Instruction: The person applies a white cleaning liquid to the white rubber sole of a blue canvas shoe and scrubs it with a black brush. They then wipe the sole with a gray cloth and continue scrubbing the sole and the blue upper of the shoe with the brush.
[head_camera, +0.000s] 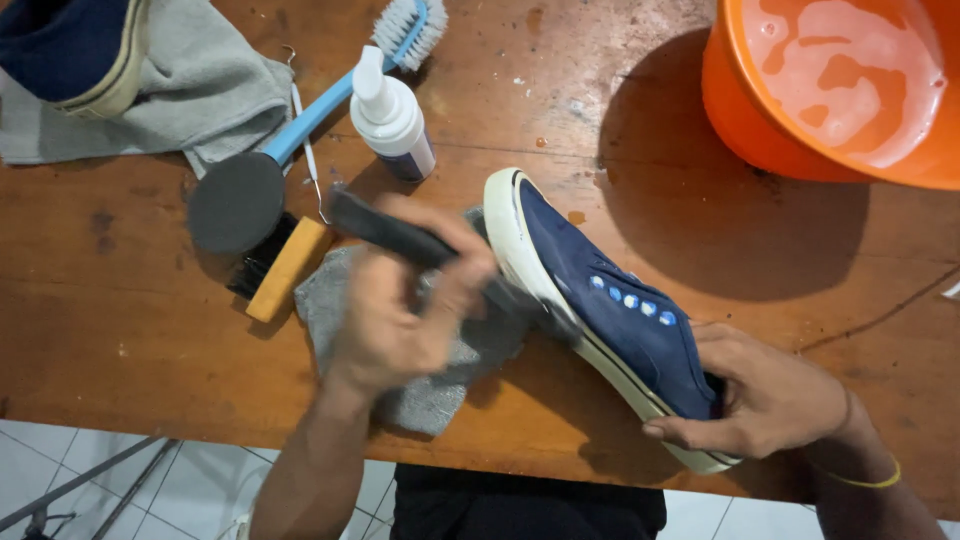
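Two hands work here: the right hand (770, 395) clasps the navy shoe (610, 305) heel at lower right, while the left hand (400, 310) grasps a dark brush (400, 238) touching its sole; the shoe's long axis runs toward upper left.

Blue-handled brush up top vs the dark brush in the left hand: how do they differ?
The blue-handled brush lies untouched on the table; the dark brush is gripped by the left hand, its head against the navy shoe. The first shows white bristles; the second's are motion-blurred. Both are long-handled.
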